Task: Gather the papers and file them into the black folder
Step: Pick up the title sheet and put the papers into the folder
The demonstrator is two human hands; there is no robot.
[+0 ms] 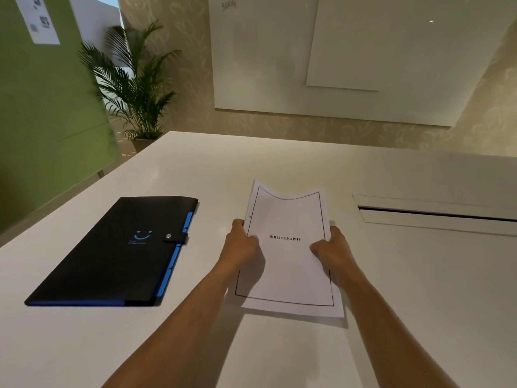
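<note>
A stack of white papers (pixel 288 264) with a black border and the word BIBLIOGRAPHY on the top sheet is held above the white table (pixel 195 175), its far edge sagging in the middle. My left hand (pixel 242 240) grips the stack's left edge and my right hand (pixel 330 252) grips its right edge. The black folder (pixel 112 256) lies flat to the left, closed by a snap strap, with blue tabs along its right side and a blue smile mark on the cover.
A cable slot with a flap (pixel 436 214) is set into the table at the right. A potted palm (pixel 134 88) stands beyond the table's far left corner beside a green wall (pixel 42 107). Whiteboards (pixel 335 51) hang on the far wall.
</note>
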